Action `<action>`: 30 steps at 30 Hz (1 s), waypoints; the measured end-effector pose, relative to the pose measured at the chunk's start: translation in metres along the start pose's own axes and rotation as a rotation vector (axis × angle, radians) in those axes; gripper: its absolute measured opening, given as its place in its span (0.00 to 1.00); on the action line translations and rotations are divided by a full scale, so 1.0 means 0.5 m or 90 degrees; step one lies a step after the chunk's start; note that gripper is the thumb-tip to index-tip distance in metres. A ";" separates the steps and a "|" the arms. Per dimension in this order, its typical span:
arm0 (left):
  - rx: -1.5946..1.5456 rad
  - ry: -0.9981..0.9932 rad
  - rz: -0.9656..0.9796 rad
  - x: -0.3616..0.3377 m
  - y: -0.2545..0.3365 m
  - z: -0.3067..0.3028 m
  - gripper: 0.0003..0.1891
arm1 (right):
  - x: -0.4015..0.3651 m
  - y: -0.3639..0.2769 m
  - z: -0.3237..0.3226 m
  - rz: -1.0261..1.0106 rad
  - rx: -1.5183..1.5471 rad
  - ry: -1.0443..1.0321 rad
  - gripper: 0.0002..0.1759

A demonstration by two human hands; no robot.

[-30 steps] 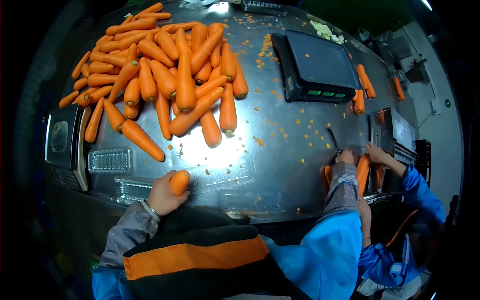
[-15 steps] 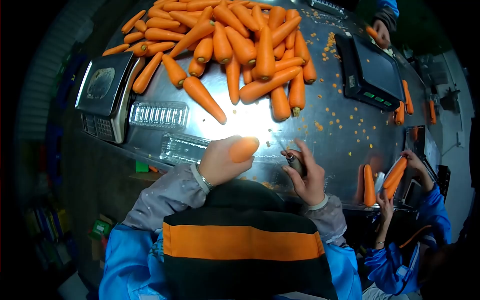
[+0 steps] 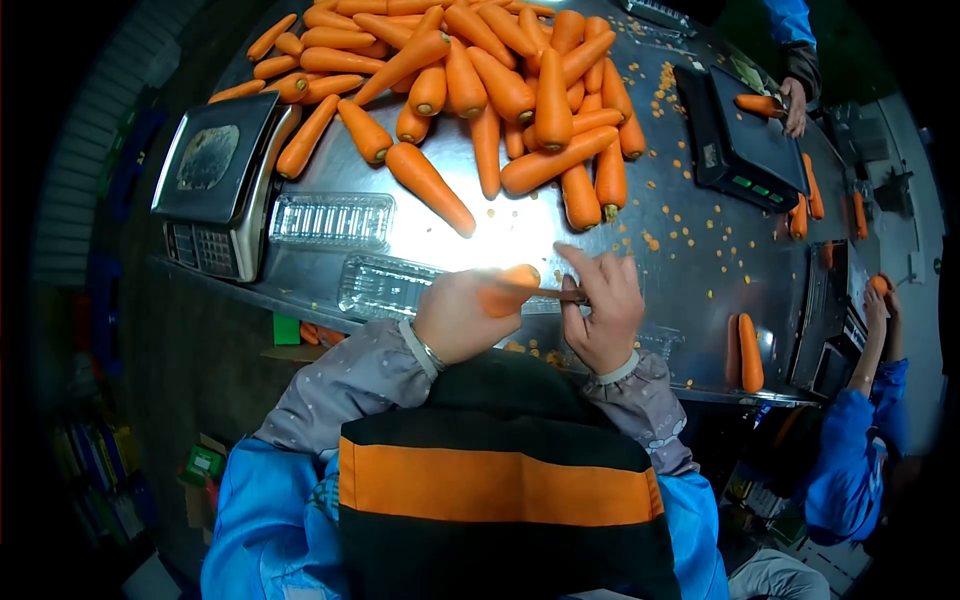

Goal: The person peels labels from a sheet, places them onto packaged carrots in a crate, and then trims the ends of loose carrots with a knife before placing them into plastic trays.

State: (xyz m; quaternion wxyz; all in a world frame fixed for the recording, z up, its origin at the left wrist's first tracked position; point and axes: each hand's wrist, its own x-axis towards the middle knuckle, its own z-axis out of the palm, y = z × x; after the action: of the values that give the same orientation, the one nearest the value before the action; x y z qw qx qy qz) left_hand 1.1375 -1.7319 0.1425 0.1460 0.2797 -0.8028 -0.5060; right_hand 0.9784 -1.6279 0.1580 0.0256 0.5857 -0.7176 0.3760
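Observation:
My left hand [image 3: 462, 318] is closed around a carrot [image 3: 508, 292], its rounded end showing at the fingers. In my right hand [image 3: 604, 310] is a knife [image 3: 545, 293], pinched between thumb and fingers, its thin blade reaching left against the carrot. Both hands are over the near edge of the metal table [image 3: 690, 290]. Just left of my left hand lies a clear plastic tray [image 3: 385, 287], with another clear tray [image 3: 332, 220] behind it. Ahead of my hands, one carrot [image 3: 430, 188] lies in front of the big carrot pile [image 3: 510, 90].
A scale [image 3: 215, 165] stands at left, a black scale [image 3: 745, 135] at right. Orange bits dot the table. One carrot [image 3: 750, 353] lies near the right edge. A co-worker's hand [image 3: 795, 105] holds a carrot at top right; another co-worker [image 3: 855, 450] is at right with a carrot.
The blade has come against the carrot in my left hand. At right, the co-worker's hands have moved up and away from the near edge. The view has shifted slightly.

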 end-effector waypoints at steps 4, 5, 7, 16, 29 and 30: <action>0.027 0.035 0.000 0.001 0.005 0.000 0.16 | -0.006 0.023 0.016 -0.054 0.001 -0.042 0.21; 0.039 0.037 0.002 0.002 0.005 -0.002 0.17 | -0.007 0.027 0.017 -0.065 -0.007 -0.050 0.21; 0.079 0.033 0.009 0.001 0.008 -0.003 0.16 | -0.003 0.029 0.012 -0.082 -0.002 -0.052 0.19; 0.101 0.056 0.012 0.004 0.012 0.008 0.13 | -0.003 0.041 0.023 -0.066 -0.087 -0.075 0.16; 0.116 0.034 -0.024 0.003 0.000 0.012 0.13 | -0.011 0.037 0.025 -0.025 -0.083 -0.112 0.13; 0.118 0.033 -0.023 0.002 0.003 0.009 0.12 | -0.020 0.068 0.033 0.002 -0.120 -0.141 0.14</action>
State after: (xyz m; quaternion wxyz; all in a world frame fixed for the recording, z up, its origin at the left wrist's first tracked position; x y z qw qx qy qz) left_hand 1.1338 -1.7288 0.1419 0.1309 0.3190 -0.8371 -0.4247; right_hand 0.9589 -1.6280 0.1243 0.0007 0.6173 -0.7492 0.2400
